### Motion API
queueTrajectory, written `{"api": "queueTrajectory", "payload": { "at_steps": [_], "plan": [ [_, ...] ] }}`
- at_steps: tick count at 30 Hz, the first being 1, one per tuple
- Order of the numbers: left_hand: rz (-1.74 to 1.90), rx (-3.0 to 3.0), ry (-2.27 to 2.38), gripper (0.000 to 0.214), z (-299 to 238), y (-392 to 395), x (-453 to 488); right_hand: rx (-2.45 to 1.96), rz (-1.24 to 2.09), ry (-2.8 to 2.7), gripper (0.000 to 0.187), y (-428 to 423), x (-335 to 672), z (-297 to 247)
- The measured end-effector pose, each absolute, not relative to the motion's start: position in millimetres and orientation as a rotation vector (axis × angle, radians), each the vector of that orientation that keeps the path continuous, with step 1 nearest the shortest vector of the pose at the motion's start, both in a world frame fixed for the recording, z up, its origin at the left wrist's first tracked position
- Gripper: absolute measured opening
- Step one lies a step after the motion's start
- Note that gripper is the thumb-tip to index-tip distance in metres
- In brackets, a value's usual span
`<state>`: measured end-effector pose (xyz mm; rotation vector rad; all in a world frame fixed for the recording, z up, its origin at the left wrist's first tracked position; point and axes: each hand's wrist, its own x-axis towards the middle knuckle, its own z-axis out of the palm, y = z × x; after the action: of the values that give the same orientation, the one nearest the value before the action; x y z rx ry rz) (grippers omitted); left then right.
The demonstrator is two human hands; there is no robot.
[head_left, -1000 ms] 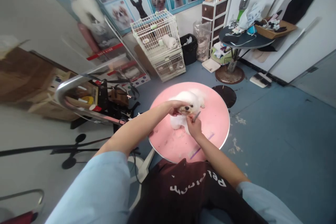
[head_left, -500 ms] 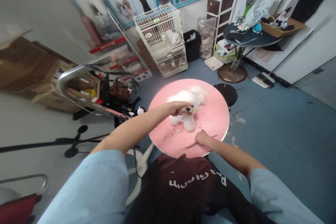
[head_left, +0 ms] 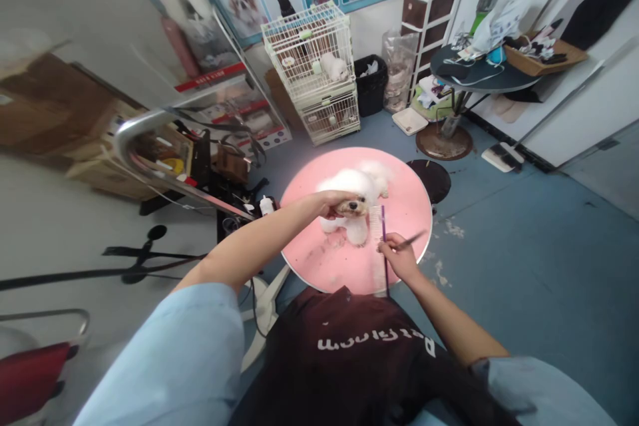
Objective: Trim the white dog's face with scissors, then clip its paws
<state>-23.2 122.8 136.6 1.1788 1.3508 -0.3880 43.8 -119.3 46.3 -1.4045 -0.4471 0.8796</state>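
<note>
A fluffy white dog (head_left: 344, 183) is on the round pink grooming table (head_left: 319, 269), its muzzle facing me. My left hand (head_left: 333, 202) is closed around the side of the dog's head, beside the muzzle; its fingertips are partly hidden. Over the table's right part, my right hand (head_left: 398, 254) grips a long comb (head_left: 384, 229) with a purple spine, teeth toward the dog. The comb stands nearly lengthwise, close to the dog's front but apart from its face. A thin dark pointed tool (head_left: 414, 238), which looks like scissors, also sticks out of this hand to the right.
A metal grooming arm (head_left: 122, 140) rises at the left of the table. Behind are a wire cage (head_left: 309, 53) with a small white animal, a black bin (head_left: 370, 90) and a dark round table (head_left: 479, 76) with clutter. A black stool seat (head_left: 433, 180) is beside the pink table.
My right hand has risen from low over the table and turned, bringing the purple comb upright beside the dog. My left hand stays at the dog's head.
</note>
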Motion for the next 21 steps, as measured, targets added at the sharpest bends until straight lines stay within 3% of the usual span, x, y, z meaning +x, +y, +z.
{"api": "queueTrajectory", "payload": {
  "at_steps": [8, 16, 21],
  "plan": [
    [-0.504, 1.143, 1.223, 0.027, 136.4, 118.3, -19.3, -1.205, 1.039, -0.152, 0.042, -80.3, -10.1, 52.3],
    [-0.552, 1.227, 1.235, 0.021, 141.9, 108.6, -16.2, -0.930, 1.062, 0.111, 0.041, -36.3, -71.2, 69.9],
    [-0.534, 1.131, 1.134, 0.030, 133.3, 108.6, -18.3, -0.854, 1.029, 0.170, 0.042, -25.8, -75.0, 73.2]
  ]
}}
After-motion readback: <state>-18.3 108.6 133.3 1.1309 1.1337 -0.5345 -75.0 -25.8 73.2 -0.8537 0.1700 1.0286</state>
